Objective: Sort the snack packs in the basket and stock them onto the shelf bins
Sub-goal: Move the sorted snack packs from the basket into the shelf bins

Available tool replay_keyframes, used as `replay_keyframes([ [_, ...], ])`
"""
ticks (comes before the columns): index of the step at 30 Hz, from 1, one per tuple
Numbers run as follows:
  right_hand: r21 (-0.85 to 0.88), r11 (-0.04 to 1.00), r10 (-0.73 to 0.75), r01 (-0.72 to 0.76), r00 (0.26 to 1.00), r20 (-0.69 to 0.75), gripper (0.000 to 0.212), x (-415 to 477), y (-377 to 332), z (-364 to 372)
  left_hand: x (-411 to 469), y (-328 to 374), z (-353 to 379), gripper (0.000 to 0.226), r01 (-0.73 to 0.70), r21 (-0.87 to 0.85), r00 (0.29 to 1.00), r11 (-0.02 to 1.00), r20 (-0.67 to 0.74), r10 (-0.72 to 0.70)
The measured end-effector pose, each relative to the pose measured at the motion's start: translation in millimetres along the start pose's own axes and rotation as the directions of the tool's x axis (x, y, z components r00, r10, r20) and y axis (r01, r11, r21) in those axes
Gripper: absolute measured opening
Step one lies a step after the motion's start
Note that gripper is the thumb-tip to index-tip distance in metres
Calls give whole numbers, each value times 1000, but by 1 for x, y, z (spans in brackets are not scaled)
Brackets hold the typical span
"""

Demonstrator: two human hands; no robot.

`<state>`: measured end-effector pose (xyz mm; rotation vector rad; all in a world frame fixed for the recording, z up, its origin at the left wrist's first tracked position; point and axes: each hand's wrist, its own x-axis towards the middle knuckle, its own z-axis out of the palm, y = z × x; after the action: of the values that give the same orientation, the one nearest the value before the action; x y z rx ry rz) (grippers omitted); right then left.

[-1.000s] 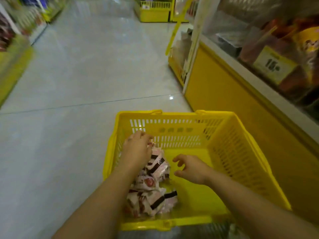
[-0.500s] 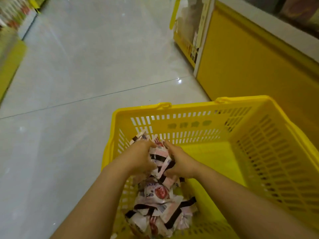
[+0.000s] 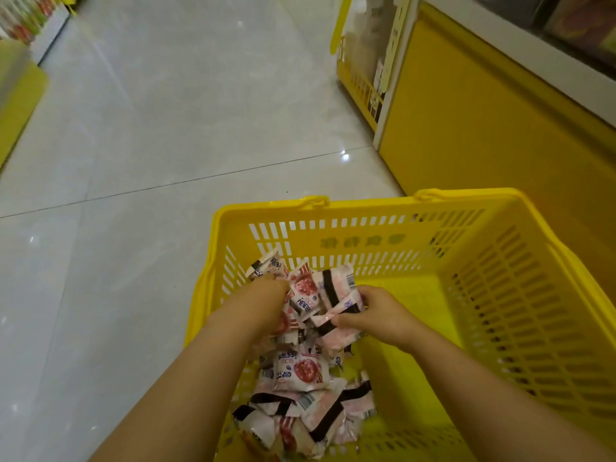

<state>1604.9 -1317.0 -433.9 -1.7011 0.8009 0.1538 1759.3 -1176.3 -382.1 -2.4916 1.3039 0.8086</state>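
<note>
Glossy pale floor tiles (image 3: pixel 166 145) on the left, then the yellow basket (image 3: pixel 366 203) down in the aisle. Left hand (image 3: pixel 266 305) is dug into a bunch of snack packs (image 3: pixel 313 295) at the basket's left side, fingers curled in among them. Right hand (image 3: pixel 376 315) pinches the same bunch from the other side. More packs sit in a loose pile (image 3: pixel 300 395) under the wrists. Shelf unit (image 3: pixel 466 111) is up to the right, so I'd guess the right hand leads the lift.

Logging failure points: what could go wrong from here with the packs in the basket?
The left hand and right hand grip a loose, overlapping bunch of snack packs; some could slip when lifted. The bunch sits by the left wall of the basket, so dropped packs might reach the floor.
</note>
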Motion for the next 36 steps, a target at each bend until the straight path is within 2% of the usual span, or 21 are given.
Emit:
replay_keyframes([
  [5,131,991,35,-31,999,-32,27,-12,1,-32,-1,14,-2,26,69,323,995,944,52,-91],
  [8,138,989,54,-51,998,-24,32,-19,0,-39,-1,19,-4,27,43,386,986,921,135,-103],
  [12,141,989,53,-51,999,-9,42,-33,-1,-44,-6,18,-6,27,24,282,986,959,154,-70],
  [15,117,993,32,-30,999,-11,32,-48,-9,-54,-10,14,-17,29,6,206,997,979,76,-22],
  [17,130,991,20,-18,1000,-16,30,-59,-19,-64,-15,10,-30,37,3,52,1000,999,29,-4],
  [19,174,985,13,-4,999,-51,31,-71,-33,-74,-22,4,-47,34,-33,-232,999,972,-34,26],
  [20,215,977,12,6,997,-82,31,-78,-41,-79,-27,4,-55,27,-88,-414,995,906,-75,62],
  [21,271,962,11,21,993,-115,31,-85,-50,-84,-32,6,-63,21,-157,-585,987,796,-122,105],
  [22,334,942,7,42,989,-144,29,-93,-59,-90,-38,13,-69,17,-211,-733,977,647,-162,136],
  [24,436,896,-4,85,983,-182,24,-110,-80,-102,-51,36,-78,16,-219,-942,967,254,-175,185],
  [26,506,855,-9,112,979,-201,22,-128,-102,-118,-61,66,-88,24,-169,-979,946,-110,-192,260],
  [28,581,803,2,129,976,-219,22,-149,-125,-134,-74,95,-103,36,-123,-939,928,-322,-224,299],
  [29,624,770,14,132,975,-223,23,-161,-136,-142,-82,107,-111,38,-107,-915,921,-388,-238,307],
  [31,697,706,29,126,978,-206,26,-188,-155,-156,-98,124,-130,39,-88,-887,902,-454,-264,341],
  [33,755,642,5,132,984,-177,30,-214,-168,-165,-116,138,-149,38,-72,-892,872,-447,-274,406],
  [36,797,579,-58,175,983,-174,37,-247,-179,-168,-142,156,-173,37,-66,-927,830,-369,-257,495],
])
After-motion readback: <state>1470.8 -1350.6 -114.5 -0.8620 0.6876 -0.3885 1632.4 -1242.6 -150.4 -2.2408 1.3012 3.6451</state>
